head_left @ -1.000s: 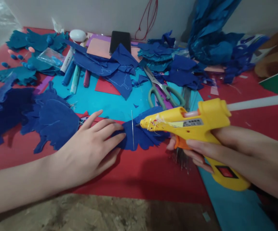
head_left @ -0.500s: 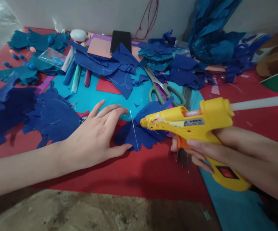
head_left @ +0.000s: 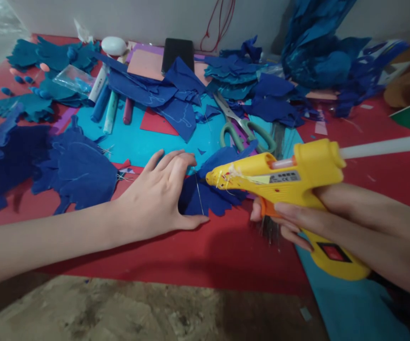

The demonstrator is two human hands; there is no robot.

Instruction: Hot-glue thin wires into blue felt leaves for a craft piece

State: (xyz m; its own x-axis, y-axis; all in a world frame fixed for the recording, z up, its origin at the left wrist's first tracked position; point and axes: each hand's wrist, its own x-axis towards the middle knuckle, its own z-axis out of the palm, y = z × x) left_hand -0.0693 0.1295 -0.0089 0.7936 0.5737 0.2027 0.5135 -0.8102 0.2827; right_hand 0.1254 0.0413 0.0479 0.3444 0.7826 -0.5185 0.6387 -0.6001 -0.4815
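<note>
My right hand (head_left: 290, 220) grips a yellow glue gun (head_left: 318, 166), with a finger at its orange trigger (head_left: 268, 207). A white glue stick (head_left: 386, 144) sticks out of its back. The nozzle points left, at or just above a blue petal-shaped fabric piece (head_left: 222, 201). A thin straight wire (head_left: 199, 194) lies across this piece. My left hand (head_left: 155, 194) rests over the piece's left side, thumb and fingers spread apart near the two ends of the wire. Whether the fingertips press on the wire, I cannot tell.
Green-handled scissors (head_left: 235, 125) lie just beyond the piece. Stacked blue cutouts (head_left: 84, 166) are at left, with teal cutouts (head_left: 23, 106) behind. Several markers (head_left: 110, 113), a black phone-like slab (head_left: 177, 54) and a bundle of wires (head_left: 270, 229) lie about on the red surface (head_left: 190, 255).
My left hand has slid right, farther over the blue piece, its thumb now by the wire's near end. The glue gun stays almost in place. The view has shifted slightly.
</note>
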